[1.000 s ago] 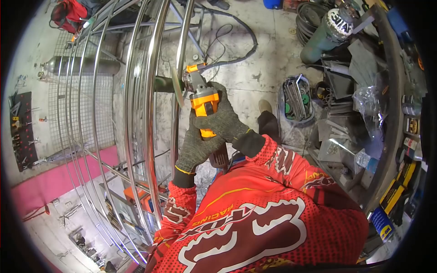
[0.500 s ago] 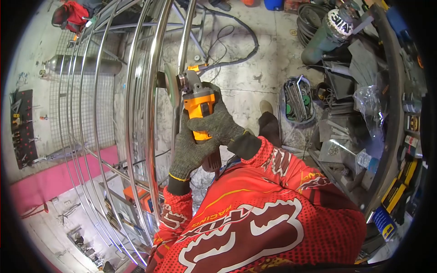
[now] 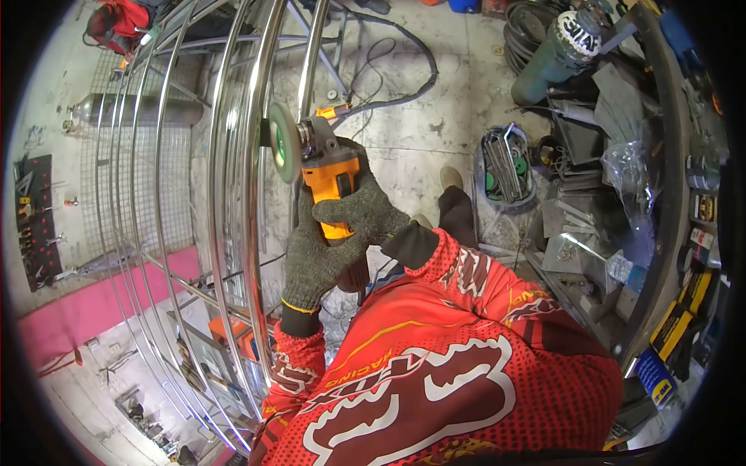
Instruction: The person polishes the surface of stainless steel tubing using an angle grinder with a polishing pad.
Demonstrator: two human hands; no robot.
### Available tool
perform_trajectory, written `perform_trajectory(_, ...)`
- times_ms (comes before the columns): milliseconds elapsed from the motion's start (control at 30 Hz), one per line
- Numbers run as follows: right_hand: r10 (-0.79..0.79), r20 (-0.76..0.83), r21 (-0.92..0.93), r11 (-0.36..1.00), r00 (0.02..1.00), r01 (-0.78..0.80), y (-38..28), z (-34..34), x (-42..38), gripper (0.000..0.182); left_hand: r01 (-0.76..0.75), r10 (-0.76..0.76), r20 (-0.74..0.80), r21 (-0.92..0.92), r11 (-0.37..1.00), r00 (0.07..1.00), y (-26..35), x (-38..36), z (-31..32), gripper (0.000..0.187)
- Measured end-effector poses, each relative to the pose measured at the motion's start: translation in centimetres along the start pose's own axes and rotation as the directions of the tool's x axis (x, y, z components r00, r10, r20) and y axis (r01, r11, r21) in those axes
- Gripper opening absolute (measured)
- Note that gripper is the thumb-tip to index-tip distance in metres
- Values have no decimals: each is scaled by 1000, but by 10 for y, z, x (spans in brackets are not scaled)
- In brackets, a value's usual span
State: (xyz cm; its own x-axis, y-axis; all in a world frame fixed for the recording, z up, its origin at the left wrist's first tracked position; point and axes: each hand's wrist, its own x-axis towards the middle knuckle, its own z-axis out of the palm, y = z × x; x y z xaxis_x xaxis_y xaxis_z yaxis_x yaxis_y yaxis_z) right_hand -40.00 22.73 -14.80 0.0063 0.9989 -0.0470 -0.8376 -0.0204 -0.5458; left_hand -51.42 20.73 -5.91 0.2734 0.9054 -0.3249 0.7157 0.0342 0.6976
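Observation:
An orange and grey angle grinder (image 3: 329, 177) is held in both my gloved hands. My left hand (image 3: 312, 268) wraps its lower body, close to the dark rear end. Around the middle of the housing, my right hand (image 3: 368, 211) is closed with its fingers across the orange casing. The green-faced disc (image 3: 285, 143) stands on edge at the grinder's head, right beside the shiny curved metal tubes (image 3: 252, 116). A small dark piece shows between disc and tube. Part of the grinder's rear is hidden by the left glove.
A gas cylinder (image 3: 544, 74) stands at upper right, near a tub of rods and green discs (image 3: 507, 194). Metal offcuts (image 3: 571, 225) crowd the right side. A black cable (image 3: 420, 89) curves over the floor. Another person in red (image 3: 120, 27) is at upper left.
The grinder and both hands have shifted slightly left. Its disc has turned, so more of the green face shows. Both hands keep their grip.

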Motion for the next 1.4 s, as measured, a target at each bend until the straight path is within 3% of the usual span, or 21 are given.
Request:
perform_trajectory(67,73,-29,-2,997,997,-74,-1,-1,-3,96,-9,14,43,-121,993,999,-13,2,4,77)
perform_trajectory(300,31,-91,-227,972,995,-51,9,-13,-2,98,-19,53,110,-282,959,993,-29,11,14,80)
perform_trajectory(367,-18,-123,-330,944,992,-24,12,-14,-1,97,-8,52,96,-411,912,994,-32,13,20,81)
perform_trajectory(500,20,-146,-324,944,989,-67,7,-11,-3,95,9,35,109,-376,926,993,-31,12,19,83)
perform_trajectory(600,70,-144,-205,974,987,-99,0,-6,-4,95,29,22,119,-408,912,993,-22,10,15,85)
perform_trajectory(767,14,-60,-129,991,998,-21,-4,5,-7,98,-55,52,-22,-123,991,998,-24,-2,7,86)
perform_trajectory(1000,48,-117,-114,992,992,-61,5,0,-8,96,19,-12,44,-161,987,999,-18,0,6,90)
perform_trajectory(1167,137,-192,-81,985,972,-155,6,-4,-9,93,-18,38,56,-323,946,998,-26,6,15,93)
perform_trajectory(1200,135,-196,-81,985,971,-154,6,-3,-9,93,-17,39,60,-324,946,997,-28,4,14,93)
perform_trajectory(1267,31,-133,-123,991,991,-47,7,-1,-11,95,-27,27,-9,-143,989,1000,-25,-1,12,92)
perform_trajectory(1367,-64,-67,-197,979,996,50,3,0,-11,96,-30,31,16,-63,998,999,-5,-9,5,80)
perform_trajectory(1400,-53,-84,-171,985,995,38,-2,4,-12,96,-10,12,47,-44,999,999,-7,-9,3,85)
